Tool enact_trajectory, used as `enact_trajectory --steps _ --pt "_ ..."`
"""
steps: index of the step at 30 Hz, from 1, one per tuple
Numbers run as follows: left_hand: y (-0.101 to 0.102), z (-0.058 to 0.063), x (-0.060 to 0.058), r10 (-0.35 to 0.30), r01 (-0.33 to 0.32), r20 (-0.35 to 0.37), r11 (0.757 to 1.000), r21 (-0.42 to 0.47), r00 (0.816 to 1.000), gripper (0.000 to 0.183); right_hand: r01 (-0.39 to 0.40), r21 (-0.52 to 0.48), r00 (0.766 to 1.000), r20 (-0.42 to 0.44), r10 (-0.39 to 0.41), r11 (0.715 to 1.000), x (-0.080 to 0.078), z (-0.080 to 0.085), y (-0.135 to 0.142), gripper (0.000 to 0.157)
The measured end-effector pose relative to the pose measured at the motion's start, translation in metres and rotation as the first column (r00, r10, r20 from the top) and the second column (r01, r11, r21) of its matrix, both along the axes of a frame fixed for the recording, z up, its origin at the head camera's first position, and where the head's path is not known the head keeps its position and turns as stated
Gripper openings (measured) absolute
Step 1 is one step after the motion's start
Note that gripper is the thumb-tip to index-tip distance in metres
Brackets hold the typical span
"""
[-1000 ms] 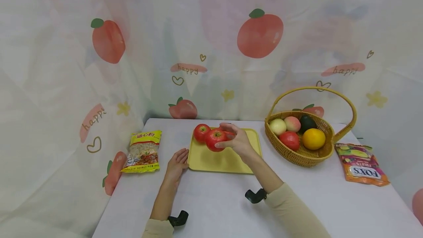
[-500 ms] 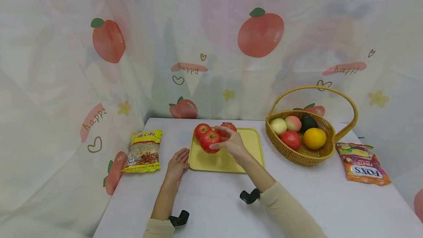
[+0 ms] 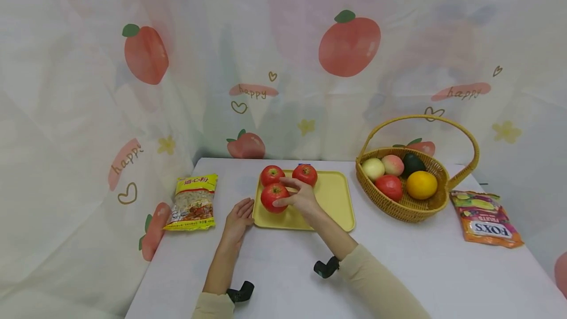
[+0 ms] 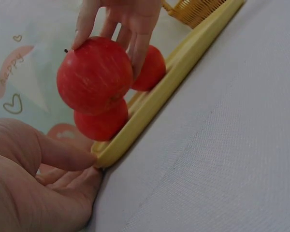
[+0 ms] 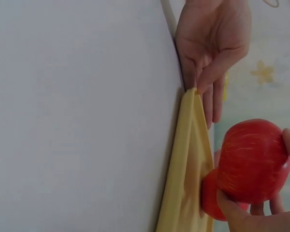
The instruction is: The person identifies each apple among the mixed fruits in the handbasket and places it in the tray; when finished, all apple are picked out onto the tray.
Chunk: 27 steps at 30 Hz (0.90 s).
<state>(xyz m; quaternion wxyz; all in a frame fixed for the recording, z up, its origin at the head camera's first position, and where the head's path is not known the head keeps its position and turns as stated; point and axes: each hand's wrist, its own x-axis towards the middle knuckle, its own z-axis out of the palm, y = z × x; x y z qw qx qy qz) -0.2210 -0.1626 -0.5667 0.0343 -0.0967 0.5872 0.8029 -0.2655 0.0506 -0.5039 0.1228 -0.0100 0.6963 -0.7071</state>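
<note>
My right hand [image 3: 302,200] grips a red apple [image 3: 272,198] from its right side, thumb in front and fingers behind. In both wrist views this apple appears above the yellow tray [image 3: 333,201]. Behind it on the tray sit a second apple [image 3: 271,175] at the back left and a third apple [image 3: 304,175] nearer the middle. At the tray's left edge, my left hand [image 3: 236,223] holds the rim. The left wrist view has the left thumb [image 4: 70,155] on the tray corner, with the other fingers low against it.
A wicker basket [image 3: 400,214] with several fruits stands to the right, its tall handle arching up. Beside it lies a FOX'S candy bag [image 3: 487,220]. On the left is a yellow-edged food packet [image 3: 191,204]. A printed curtain [image 3: 283,63] hangs behind the table.
My right hand has carried the apple left and slightly down, toward the tray's front left. The third apple, hidden before behind the hand, now shows fully. The left hand has stayed put.
</note>
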Motion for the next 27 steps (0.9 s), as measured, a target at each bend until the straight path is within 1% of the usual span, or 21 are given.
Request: enact_trajectory --steps 9,14,17,21,27 --pt "0.003 -0.001 -0.001 -0.001 0.001 -0.017 1.000 0.005 1.000 0.075 0.017 0.046 1.000 0.009 -0.018 0.999 0.004 -0.015 -0.010 0.062" --pt "0.002 0.000 0.000 0.005 -0.005 -0.009 1.000 -0.003 1.000 0.075 0.027 0.048 1.000 0.011 -0.028 0.998 0.007 -0.018 -0.015 0.060" --pt "0.002 0.000 -0.001 0.002 -0.002 -0.014 1.000 -0.003 1.000 0.075 0.038 0.054 0.999 -0.001 -0.038 0.998 0.008 -0.019 -0.017 0.058" --pt "0.002 0.000 -0.001 -0.001 0.001 -0.016 1.000 -0.011 1.000 0.074 0.031 0.066 0.999 -0.025 -0.030 0.997 0.007 -0.021 -0.019 0.061" --pt "0.000 0.002 0.000 -0.003 0.003 0.002 1.000 -0.020 1.000 0.073 -0.004 0.062 0.999 -0.050 0.007 0.998 0.007 -0.022 -0.020 0.066"
